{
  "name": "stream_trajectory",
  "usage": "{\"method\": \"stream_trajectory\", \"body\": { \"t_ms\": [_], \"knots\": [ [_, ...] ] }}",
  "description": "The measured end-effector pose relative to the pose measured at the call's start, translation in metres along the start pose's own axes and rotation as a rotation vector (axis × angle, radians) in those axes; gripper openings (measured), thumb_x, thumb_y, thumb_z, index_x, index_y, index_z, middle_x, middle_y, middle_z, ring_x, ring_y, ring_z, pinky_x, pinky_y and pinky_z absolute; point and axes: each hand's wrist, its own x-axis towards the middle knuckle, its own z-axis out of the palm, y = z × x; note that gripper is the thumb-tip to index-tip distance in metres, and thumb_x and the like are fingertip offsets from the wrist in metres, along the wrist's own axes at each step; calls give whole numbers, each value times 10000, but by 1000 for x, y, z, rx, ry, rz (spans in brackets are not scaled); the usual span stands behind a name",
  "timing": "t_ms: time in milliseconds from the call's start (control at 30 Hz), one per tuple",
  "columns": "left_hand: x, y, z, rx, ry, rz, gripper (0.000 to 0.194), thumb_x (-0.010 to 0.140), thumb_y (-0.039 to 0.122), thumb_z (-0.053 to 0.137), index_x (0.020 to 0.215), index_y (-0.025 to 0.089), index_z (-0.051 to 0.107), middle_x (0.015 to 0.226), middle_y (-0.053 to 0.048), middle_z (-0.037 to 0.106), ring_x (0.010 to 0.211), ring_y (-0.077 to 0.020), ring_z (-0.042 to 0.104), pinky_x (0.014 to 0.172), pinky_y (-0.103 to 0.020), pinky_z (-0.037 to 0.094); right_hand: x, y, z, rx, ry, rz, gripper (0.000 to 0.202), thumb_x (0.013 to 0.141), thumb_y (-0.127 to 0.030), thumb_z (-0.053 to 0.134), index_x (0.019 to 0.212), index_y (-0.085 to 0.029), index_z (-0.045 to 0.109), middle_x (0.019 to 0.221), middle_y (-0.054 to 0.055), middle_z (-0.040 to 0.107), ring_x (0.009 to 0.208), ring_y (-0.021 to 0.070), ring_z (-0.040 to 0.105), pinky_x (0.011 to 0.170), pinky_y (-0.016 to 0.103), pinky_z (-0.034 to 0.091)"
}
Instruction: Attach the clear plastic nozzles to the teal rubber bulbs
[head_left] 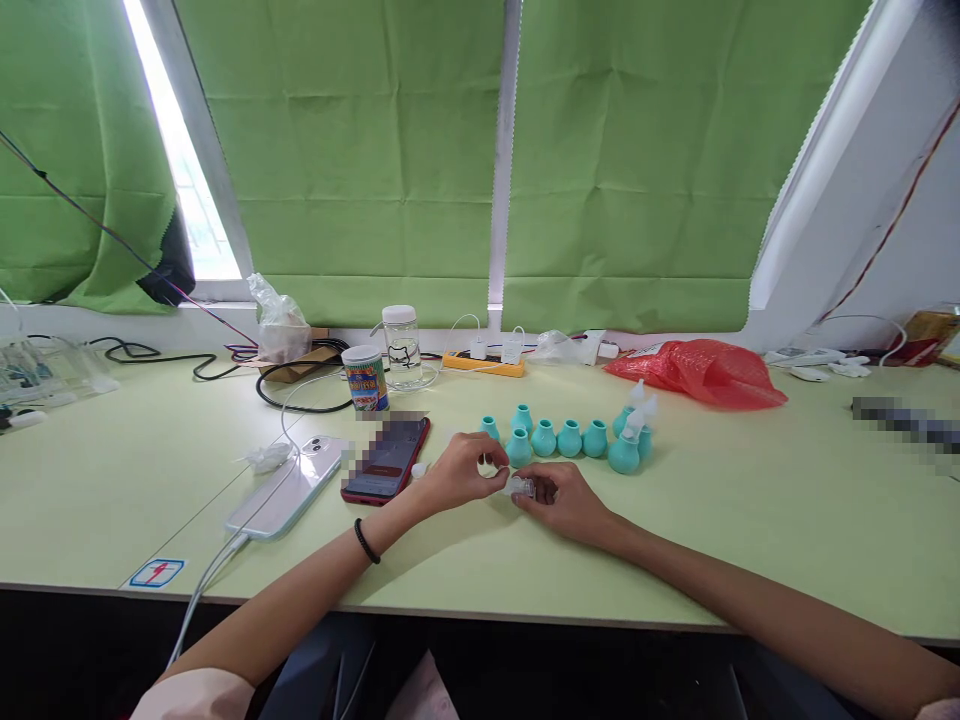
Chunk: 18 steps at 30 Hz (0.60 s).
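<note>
My right hand (561, 500) holds a small clear plastic piece (522, 486) between thumb and fingers, low over the table. Just left of it, my left hand (471, 468) is closed in a pinch, its fingertips close to the clear piece; whether something tiny is between them is too small to tell. Behind both hands stands a row of small turquoise pots (569, 438) with open tops. At the right end of the row are more turquoise pots (623, 455), with whitish translucent tips (642, 412) above them. A small white cap (419, 469) lies by my left wrist.
On the left lie a dark phone (387, 459) and a pale phone (289, 488) with a cable. Behind them stand a tin (365, 378) and a clear bottle (403, 350). An orange power strip (484, 365) and a red plastic bag (697, 373) are at the back.
</note>
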Motion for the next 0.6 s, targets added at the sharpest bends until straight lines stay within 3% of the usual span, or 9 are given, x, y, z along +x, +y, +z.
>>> {"method": "stream_trajectory", "body": {
  "t_ms": [200,600],
  "knots": [
    [-2,8,0,-138,-49,29,119,668,170,515,711,134,620,637,-14,610,575,-84,522,569,-184,407,0,-2,-1,46,-8,2,163,667,-241,531,775,-150,613,523,-24,505,454,72,391,431,196,319],
    [1,7,2,-197,42,7,126,679,169,521,695,124,637,649,-43,625,594,-102,541,552,-190,418,0,-2,-3,124,43,33,198,690,-304,516,775,-149,606,552,-9,525,484,85,419,449,201,357]
  ]
}}
